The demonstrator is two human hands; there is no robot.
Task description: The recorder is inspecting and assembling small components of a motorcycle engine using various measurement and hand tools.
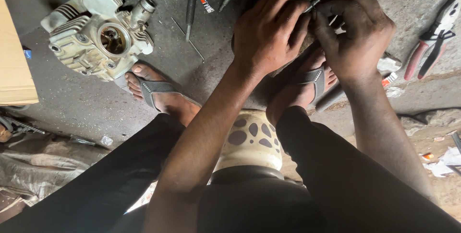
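Up at one o'clock, above the sandalled feet, the left hand (269,34) and right hand (355,34) pinch a small metal part (312,5) between closed fingertips, and a greasy slip could drop it among the pliers (432,41) at three o'clock.

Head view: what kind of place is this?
Likely a small engine repair workshop, worked at floor level: a finned cylinder head lies on the stained concrete floor, with pliers and metal rods scattered nearby.
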